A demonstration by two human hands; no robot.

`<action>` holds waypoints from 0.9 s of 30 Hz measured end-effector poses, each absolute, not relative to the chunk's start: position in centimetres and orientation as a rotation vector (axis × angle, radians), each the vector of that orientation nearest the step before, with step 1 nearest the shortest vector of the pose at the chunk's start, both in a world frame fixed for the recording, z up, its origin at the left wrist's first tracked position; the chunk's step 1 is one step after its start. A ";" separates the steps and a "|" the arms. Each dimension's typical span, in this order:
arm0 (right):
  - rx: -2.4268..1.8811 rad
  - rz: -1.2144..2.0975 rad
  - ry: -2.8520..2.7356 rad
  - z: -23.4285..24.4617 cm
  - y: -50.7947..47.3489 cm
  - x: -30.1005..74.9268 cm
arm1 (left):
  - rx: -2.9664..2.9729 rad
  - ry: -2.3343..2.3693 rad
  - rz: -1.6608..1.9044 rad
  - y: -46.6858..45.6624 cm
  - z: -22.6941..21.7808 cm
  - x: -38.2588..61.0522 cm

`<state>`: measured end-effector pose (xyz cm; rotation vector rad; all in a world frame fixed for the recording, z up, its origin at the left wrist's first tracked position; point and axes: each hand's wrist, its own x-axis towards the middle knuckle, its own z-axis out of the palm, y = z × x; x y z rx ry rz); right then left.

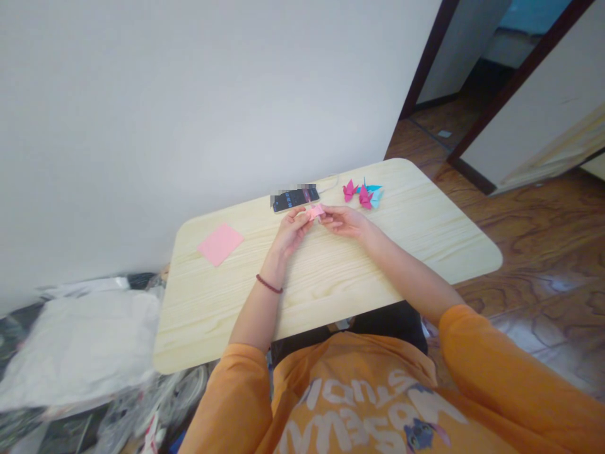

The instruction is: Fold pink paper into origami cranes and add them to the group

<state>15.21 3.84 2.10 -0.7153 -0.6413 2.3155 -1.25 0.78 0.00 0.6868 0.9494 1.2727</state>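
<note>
Between my two hands is a small folded piece of pink origami paper (316,212), held above the middle of the table. My left hand (293,231) pinches its left side, thumb on top. At its right side, the fingertips of my right hand (344,222) are closed on it. The exact folds are too small to make out. Just behind my hands lies a phone (296,199) with a lit dark screen. Off to the left, a flat pink paper square (220,244) rests on the wood.
Several folded paper cranes, including a magenta crane (365,197) and a blue crane (373,188), stand at the back right of the table (340,284). A white cable (329,186) runs from the phone. The wall borders the far edge; a white bag (89,340) lies left of the table.
</note>
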 end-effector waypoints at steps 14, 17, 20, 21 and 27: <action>-0.711 2.261 -0.570 2.1 3.8 15.4 | 0.565 0.977 1.342 1.2 -0.5 -1.7; -0.722 2.237 -0.558 2.1 3.9 15.4 | 0.515 0.978 1.357 1.3 -0.7 -1.9; -0.741 2.235 -0.512 2.0 4.0 15.5 | 0.515 0.969 1.366 1.5 -0.9 -2.1; -0.744 2.234 -0.495 2.0 4.0 15.5 | 0.528 0.970 1.368 1.5 -1.0 -2.2; -0.702 2.229 -0.526 1.9 4.2 15.8 | 0.557 0.967 1.359 1.5 -0.9 -2.2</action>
